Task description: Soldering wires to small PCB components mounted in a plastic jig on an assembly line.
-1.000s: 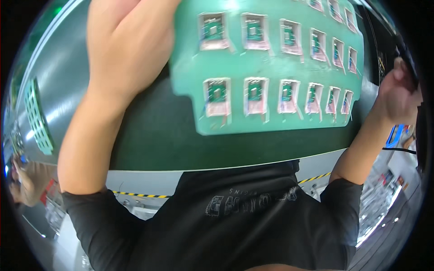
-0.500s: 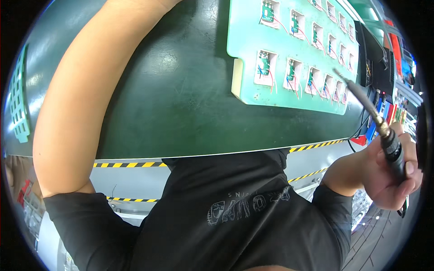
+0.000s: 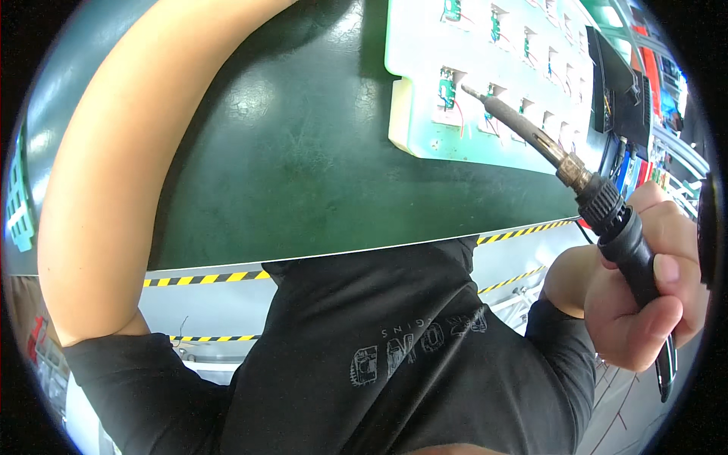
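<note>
My right hand (image 3: 635, 326) is closed around the black handle of a soldering iron (image 3: 600, 203), held up at the right. Its tip points left and overlaps the front row of a pale green fixture (image 3: 413, 53). Whether the tip touches anything I cannot tell. Each pocket of the fixture holds a small green circuit board (image 3: 447, 89) with thin red and other coloured wires. From the left side my bare left forearm (image 3: 102, 163) arches up over the table, and the left hand lies beyond the top edge, out of sight.
The dark green table (image 3: 296, 167) has its front edge close to my body. Another green slotted frame (image 3: 19, 201) lies at the far left. Black equipment (image 3: 631, 102) stands behind the fixture at the right, with a cable (image 3: 584, 231) near the table's edge.
The soldering iron has come closer to the camera, and its tip has shifted left across the fixture toward the front-left pocket. My left forearm has moved slightly left; the view has shifted a little.
</note>
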`<state>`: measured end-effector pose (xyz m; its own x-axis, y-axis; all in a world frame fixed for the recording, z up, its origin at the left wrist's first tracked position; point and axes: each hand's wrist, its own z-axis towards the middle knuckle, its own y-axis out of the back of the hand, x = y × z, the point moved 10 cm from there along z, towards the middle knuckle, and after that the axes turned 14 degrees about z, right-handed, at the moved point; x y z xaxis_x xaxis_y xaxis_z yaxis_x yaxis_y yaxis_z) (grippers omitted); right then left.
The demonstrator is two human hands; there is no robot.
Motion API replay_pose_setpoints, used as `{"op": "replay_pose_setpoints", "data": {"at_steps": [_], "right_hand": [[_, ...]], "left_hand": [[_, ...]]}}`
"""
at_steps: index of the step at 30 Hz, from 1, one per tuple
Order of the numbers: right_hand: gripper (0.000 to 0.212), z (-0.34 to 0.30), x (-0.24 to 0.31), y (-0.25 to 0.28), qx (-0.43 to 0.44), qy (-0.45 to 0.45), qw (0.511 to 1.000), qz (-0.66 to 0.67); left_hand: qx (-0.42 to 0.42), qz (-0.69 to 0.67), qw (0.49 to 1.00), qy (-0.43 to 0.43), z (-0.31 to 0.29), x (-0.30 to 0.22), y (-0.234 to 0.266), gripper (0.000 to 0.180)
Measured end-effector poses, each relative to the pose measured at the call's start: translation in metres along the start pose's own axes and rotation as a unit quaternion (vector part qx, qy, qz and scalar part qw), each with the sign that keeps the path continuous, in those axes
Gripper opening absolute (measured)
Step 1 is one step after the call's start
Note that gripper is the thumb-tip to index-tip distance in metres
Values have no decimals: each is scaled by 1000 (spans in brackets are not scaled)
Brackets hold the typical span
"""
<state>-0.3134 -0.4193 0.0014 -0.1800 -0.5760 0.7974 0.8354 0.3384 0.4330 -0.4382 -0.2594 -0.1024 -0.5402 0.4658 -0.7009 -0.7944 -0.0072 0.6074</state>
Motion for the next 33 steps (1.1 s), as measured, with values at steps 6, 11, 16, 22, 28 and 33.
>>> {"op": "replay_pose_setpoints", "data": {"at_steps": [6,11,16,22,28,33], "right_hand": [[30,1,-5,-2,-6,7,1000,-12],[30,3,-3,-9,8,29,999,-23],[31,3,-1,-13,19,51,998,-36],[30,1,-2,-7,-1,44,999,-31],[30,-1,-3,-2,-21,36,999,-25],[29,-4,-4,2,-37,28,999,-21]], "left_hand": [[-16,-5,999,-33,-3,-7,2,21],[-13,7,999,-39,-4,-8,3,21],[-16,1,999,-35,-5,-10,3,20],[-6,-9,999,-38,-5,-11,2,19],[-4,-19,999,-44,-4,-12,1,19],[-9,-1,999,-43,-4,-12,1,20]]}}
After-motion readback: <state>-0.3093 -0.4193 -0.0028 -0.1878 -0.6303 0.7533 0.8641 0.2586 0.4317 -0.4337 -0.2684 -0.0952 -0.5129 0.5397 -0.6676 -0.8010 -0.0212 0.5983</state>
